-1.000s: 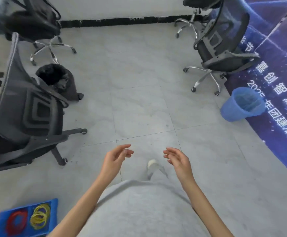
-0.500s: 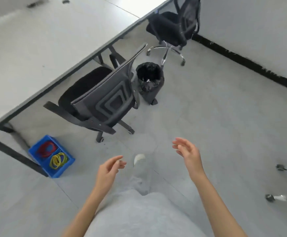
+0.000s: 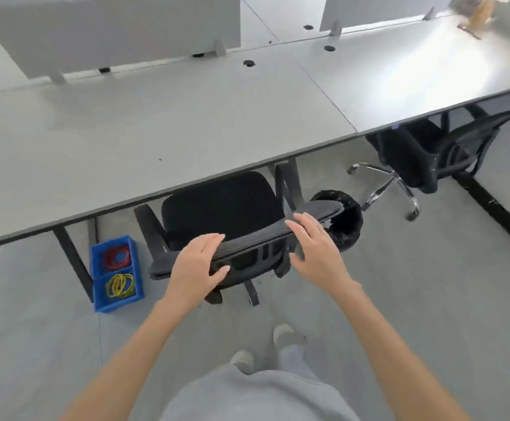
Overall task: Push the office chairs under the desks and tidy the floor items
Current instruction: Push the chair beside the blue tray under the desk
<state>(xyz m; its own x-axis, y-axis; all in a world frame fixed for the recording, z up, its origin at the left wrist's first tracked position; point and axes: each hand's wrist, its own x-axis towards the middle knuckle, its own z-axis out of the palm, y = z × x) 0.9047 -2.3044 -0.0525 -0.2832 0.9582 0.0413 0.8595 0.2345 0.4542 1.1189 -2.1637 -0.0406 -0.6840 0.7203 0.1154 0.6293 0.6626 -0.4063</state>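
Two hands are at the top edge of the nearest chair's backrest (image 3: 256, 235): my left hand (image 3: 197, 262) lies over it at about 7 o'clock from the seat, fingers straight and thumb loosely under the rim, while my right hand (image 3: 316, 249), at about 4 o'clock, hovers spread and holds nothing. The seat (image 3: 217, 205) is only partly under the desk (image 3: 144, 123), so I should settle both palms evenly and push straight toward 12 o'clock. I'd watch the blue bin (image 3: 115, 271) at 9 o'clock and the black waste basket (image 3: 349, 220) at 3 o'clock, keeping the armrests off both.
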